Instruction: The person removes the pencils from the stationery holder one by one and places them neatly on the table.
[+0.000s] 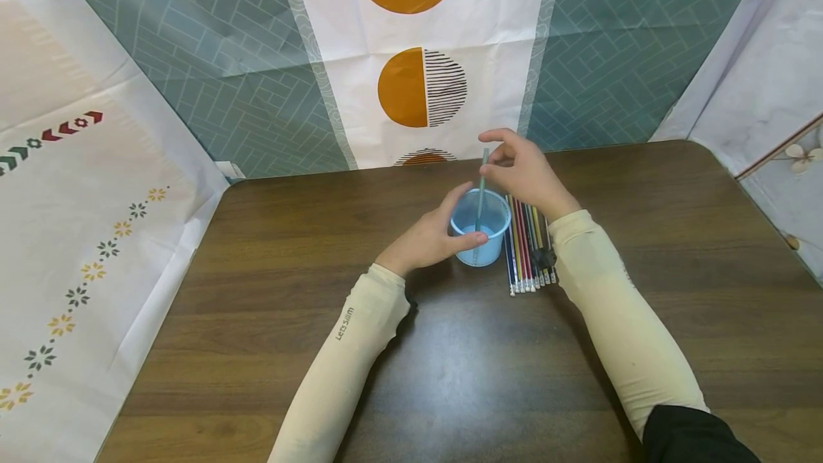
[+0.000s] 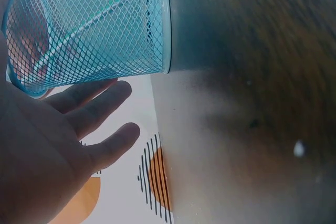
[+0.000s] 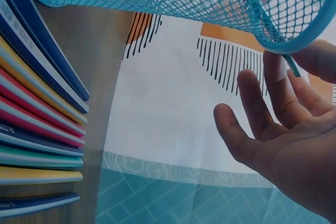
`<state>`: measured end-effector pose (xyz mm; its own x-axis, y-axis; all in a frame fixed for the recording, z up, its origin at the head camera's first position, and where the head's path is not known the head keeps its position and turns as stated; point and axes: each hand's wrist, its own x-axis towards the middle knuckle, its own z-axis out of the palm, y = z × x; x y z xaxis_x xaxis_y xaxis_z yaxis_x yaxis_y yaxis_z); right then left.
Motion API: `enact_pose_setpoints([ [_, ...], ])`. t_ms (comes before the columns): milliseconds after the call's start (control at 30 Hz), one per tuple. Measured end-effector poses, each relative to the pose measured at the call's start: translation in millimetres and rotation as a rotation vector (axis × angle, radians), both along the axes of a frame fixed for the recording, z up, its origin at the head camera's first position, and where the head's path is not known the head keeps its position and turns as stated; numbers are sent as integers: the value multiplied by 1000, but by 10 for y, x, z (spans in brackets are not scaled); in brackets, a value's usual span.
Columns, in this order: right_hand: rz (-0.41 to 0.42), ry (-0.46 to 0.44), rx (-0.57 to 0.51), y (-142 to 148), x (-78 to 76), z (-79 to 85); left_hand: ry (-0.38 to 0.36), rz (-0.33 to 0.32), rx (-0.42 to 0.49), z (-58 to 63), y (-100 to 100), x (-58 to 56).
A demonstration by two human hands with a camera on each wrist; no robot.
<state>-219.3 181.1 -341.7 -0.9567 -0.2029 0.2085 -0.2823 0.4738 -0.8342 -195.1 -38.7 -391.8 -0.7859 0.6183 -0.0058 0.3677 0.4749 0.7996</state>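
A light-blue mesh pencil cup (image 1: 481, 249) stands upright near the back of the table. My left hand (image 1: 427, 238) holds it by the rim, thumb on the near side and fingers on the far side. In the left wrist view some fingers (image 2: 107, 106) of that hand stretch out past the mesh. Over the cup, my right hand (image 1: 524, 170) pinches the top of a green pencil (image 1: 481, 195), whose lower part is inside the cup. The mesh shows this pencil (image 2: 84, 24) slanting within. A row of pencils (image 1: 524, 249) lies just right of the cup.
The row holds several colours, as the right wrist view shows with its pencils (image 3: 42, 108) side by side. Beneath everything is a brown wooden table (image 1: 289, 306). A patterned cloth (image 1: 257, 91) hangs behind its back edge, with white cloths at both sides.
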Motion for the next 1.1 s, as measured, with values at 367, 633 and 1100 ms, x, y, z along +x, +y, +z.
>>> enact_pose_setpoints([
  [367, 19, 3, -27, 63, -20, -7, -18, -1, -7, -8, 9, 6],
  [633, 18, -15, -60, 101, -25, 8, -14, -6, 4, -5, 15, -9],
  [1100, -37, 26, -87, 137, 8, 44, 5, -4, 12, -16, 21, -33],
])
